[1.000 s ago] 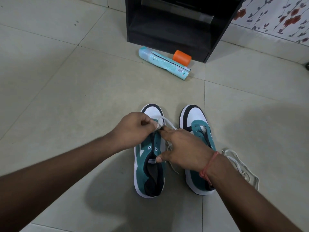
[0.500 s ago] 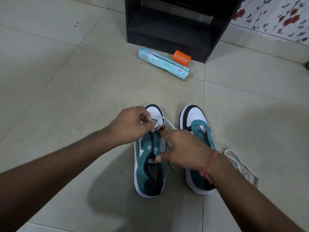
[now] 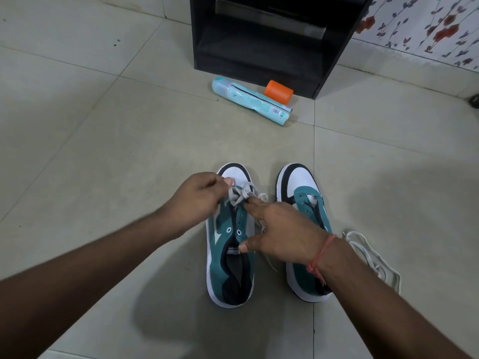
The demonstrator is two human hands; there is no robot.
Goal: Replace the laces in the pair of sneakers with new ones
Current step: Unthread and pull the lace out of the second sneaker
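Note:
Two teal, white and black sneakers stand side by side on the tiled floor, toes pointing away from me. My left hand (image 3: pixel 198 199) pinches a white lace (image 3: pixel 242 194) above the toe end of the left sneaker (image 3: pixel 225 270). My right hand (image 3: pixel 281 234) lies over the same shoe, forefinger stretched to the lace at the front eyelets and thumb on the tongue. The right sneaker (image 3: pixel 302 186) shows a bit of lace near its front eyelets; my right wrist covers its heel part. Another white lace (image 3: pixel 373 257) lies loose on the floor to the right.
A pale blue tube (image 3: pixel 250 99) lies on the floor ahead, with an orange cylinder (image 3: pixel 278 92) behind it. A black open cabinet (image 3: pixel 269 37) stands at the back. A flower-patterned wall (image 3: pixel 420 27) is at the upper right.
My left hand has lifted slightly up and to the left, drawing the white lace out longer from the front eyelets. My right hand has stayed on the left sneaker.

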